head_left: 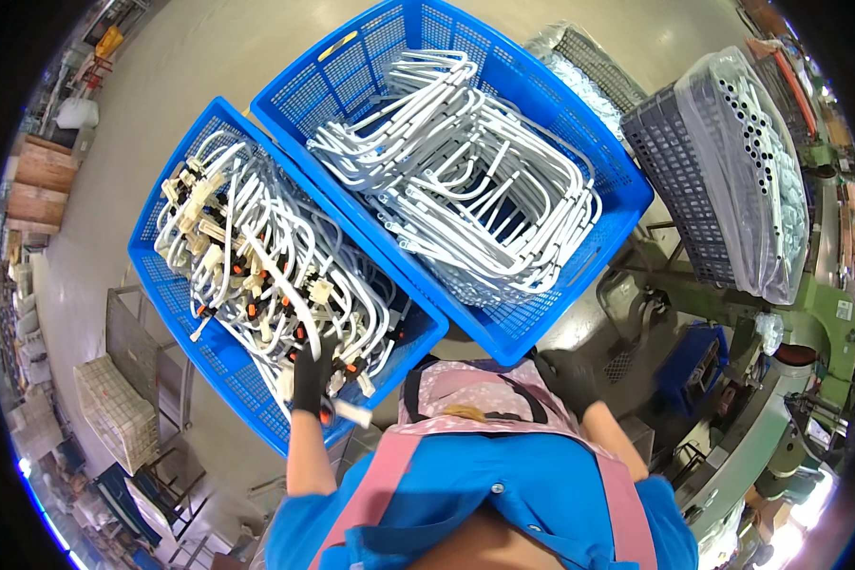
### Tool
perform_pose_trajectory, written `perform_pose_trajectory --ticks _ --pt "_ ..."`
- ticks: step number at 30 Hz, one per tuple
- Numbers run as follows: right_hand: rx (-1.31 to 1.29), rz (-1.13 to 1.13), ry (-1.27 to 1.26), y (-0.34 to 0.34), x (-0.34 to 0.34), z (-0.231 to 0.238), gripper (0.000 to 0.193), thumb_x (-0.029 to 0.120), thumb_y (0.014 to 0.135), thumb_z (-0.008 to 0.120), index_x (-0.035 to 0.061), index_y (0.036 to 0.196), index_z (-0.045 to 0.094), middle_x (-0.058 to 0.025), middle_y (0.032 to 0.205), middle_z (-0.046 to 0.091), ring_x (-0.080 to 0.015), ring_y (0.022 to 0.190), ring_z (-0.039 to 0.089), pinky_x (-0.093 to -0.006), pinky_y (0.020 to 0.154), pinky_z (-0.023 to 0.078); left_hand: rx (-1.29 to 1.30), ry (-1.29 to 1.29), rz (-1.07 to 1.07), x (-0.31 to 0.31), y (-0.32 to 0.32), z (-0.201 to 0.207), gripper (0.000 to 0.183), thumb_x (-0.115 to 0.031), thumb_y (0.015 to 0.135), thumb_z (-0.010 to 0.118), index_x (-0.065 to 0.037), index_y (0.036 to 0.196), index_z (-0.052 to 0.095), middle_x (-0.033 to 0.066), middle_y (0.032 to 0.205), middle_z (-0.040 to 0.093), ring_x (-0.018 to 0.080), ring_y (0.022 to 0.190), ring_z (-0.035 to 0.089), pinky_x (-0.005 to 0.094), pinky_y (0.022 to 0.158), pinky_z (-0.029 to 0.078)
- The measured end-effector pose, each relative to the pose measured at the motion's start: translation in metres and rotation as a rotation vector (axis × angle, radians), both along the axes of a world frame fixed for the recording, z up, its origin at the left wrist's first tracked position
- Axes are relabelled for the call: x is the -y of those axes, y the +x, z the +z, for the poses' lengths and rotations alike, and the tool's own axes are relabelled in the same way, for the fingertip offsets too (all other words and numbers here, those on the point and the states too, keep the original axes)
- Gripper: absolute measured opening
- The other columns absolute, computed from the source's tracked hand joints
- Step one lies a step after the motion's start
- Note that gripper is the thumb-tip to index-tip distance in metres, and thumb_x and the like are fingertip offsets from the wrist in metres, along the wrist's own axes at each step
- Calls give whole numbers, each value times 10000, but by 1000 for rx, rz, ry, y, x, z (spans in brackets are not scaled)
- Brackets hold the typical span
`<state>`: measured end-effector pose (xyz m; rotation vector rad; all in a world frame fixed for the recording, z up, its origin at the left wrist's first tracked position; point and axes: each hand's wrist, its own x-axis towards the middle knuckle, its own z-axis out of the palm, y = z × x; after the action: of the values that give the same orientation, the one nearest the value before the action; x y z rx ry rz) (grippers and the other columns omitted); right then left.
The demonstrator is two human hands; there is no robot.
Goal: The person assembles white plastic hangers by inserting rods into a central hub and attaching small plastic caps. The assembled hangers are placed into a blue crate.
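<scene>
My left hand [312,378], in a dark glove, is at the near end of the left blue basket [211,353]. Its fingers are closed round a white tube [290,290] that rises above the pile. White bent tubes with cream plastic fittings and small orange and black parts fill this basket. A pale fitting [353,413] sticks out beside my left wrist. My right hand [570,380], also dark-gloved, is low beside my pink apron [465,391], close to the near corner of the right blue basket [532,328]. Its fingers are too dark to make out.
In the right basket lie stacked white bent tube frames [513,223]. Behind it at right stands a grey crate [679,180] with plastic-wrapped tubes. Green machinery [826,313] lines the right side. At left are a beige crate [119,408] and brown boxes [43,180].
</scene>
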<state>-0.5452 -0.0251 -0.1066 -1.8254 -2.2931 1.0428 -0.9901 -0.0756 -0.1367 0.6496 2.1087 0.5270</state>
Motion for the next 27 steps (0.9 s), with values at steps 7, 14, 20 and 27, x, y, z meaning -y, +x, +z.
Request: perform_pose_trajectory --ticks 7,14,20,27 --pt "99 509 151 27 -120 -144 126 177 769 539 108 817 633 -109 738 632 -308 759 633 -460 673 492 -154 113 357 67 133 120 262 -223 911 581 -4 1011 685 0 688 606 90 601 539 259 557 409" --pt "398 765 4 13 -194 -223 377 180 851 496 130 1221 545 -73 1206 551 -241 1166 481 -440 948 379 -173 395 537 81 246 170 266 -248 935 571 9 956 641 -25 540 477 45 403 396 214 371 261" --pt "503 861 -1 25 -199 -230 346 243 906 467 262 1237 566 -70 1281 498 -288 1214 427 -574 1067 221 -351 475 546 82 293 199 346 -337 989 460 -11 1064 550 -27 474 364 72 407 358 238 407 292" --pt "514 855 -34 22 -201 -259 383 427 780 640 114 988 710 -89 1031 673 -263 992 627 -391 880 466 -323 569 691 98 315 214 267 -254 992 446 -26 1077 556 -35 488 360 66 418 344 228 425 301"
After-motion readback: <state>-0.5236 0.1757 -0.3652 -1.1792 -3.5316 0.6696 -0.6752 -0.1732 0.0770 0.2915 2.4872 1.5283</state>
